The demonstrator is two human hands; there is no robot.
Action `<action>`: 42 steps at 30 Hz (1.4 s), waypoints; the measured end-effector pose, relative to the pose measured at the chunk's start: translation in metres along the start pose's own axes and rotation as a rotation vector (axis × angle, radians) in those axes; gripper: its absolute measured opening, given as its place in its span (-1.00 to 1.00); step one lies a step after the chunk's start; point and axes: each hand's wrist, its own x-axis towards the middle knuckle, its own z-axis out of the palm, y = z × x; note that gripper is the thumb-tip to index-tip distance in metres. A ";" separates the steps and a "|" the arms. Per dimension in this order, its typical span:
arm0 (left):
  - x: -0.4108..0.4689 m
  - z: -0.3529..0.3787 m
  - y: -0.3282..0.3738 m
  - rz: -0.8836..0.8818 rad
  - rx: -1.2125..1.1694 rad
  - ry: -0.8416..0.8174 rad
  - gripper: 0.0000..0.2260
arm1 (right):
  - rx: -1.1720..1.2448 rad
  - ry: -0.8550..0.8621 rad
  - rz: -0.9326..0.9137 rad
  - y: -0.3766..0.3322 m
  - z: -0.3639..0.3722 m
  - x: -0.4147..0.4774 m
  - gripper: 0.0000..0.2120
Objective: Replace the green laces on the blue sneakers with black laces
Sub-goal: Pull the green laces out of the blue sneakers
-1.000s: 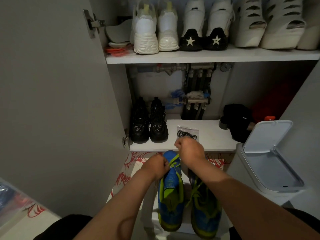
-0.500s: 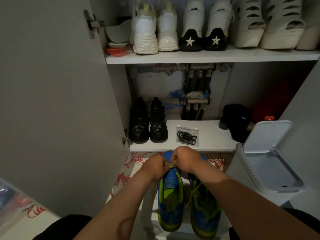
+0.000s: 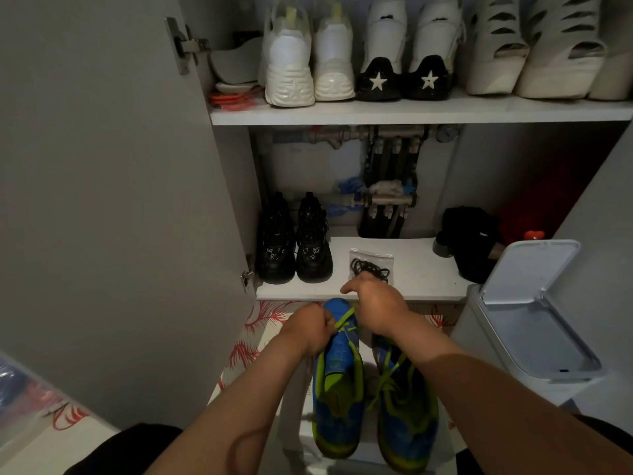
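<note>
Two blue sneakers with green trim stand side by side on a white stool, toes pointing away from me. My left hand [image 3: 310, 329] grips the left sneaker [image 3: 337, 389] near its toe, pinching the green lace [image 3: 344, 320]. My right hand [image 3: 375, 305] is raised above the toe and pinches the other part of that lace, pulling it up. The right sneaker [image 3: 406, 413] has its green laces loose. A clear bag of black laces [image 3: 370, 265] lies on the lower shelf just beyond my right hand.
A pair of black sneakers [image 3: 294, 248] stands on the lower cabinet shelf [image 3: 421, 269]. White shoes fill the upper shelf [image 3: 411, 111]. A white bin with its lid open [image 3: 524, 303] stands at the right. The cabinet door [image 3: 102, 166] is at the left.
My right hand dropped toward the sneaker's toe half a second ago, then rose again, drawing the green lace up. My left hand stayed on the left sneaker.
</note>
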 end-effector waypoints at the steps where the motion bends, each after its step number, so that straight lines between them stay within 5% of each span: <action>1: 0.000 -0.001 0.001 0.006 -0.016 0.015 -0.81 | 0.029 -0.034 -0.023 -0.002 0.001 -0.001 -0.47; 6: 0.003 -0.006 0.004 0.044 -0.101 0.124 -0.77 | 0.135 -0.121 -0.041 -0.008 0.003 -0.001 -0.83; 10: 0.004 -0.007 0.001 0.023 -0.163 0.135 -0.82 | 0.147 -0.083 0.011 -0.006 0.001 0.002 -0.86; 15: 0.004 -0.005 -0.009 -0.013 -0.156 -0.061 -0.89 | 0.340 0.187 0.166 -0.002 0.002 0.005 -0.82; 18: 0.003 -0.004 -0.011 -0.029 -0.146 -0.035 -0.87 | 0.456 0.316 0.231 0.003 -0.001 0.009 -0.82; 21: 0.005 -0.003 -0.010 -0.028 -0.123 0.002 -0.82 | 0.478 0.253 0.229 0.007 0.000 0.010 -0.82; 26: 0.009 -0.004 -0.005 -0.019 -0.204 0.082 -0.77 | 0.337 0.142 0.205 0.002 0.003 0.009 -0.25; 30: 0.010 -0.012 0.005 -0.007 -0.376 0.194 -0.78 | 0.379 0.112 0.203 -0.003 0.006 0.006 -0.50; 34: 0.008 -0.020 0.019 0.035 -0.572 0.278 -0.82 | 0.381 -0.136 0.122 -0.009 0.010 0.005 -0.92; 42: 0.006 -0.022 0.020 0.025 -0.670 0.258 -0.85 | 0.517 -0.210 0.115 -0.011 0.013 -0.003 -0.75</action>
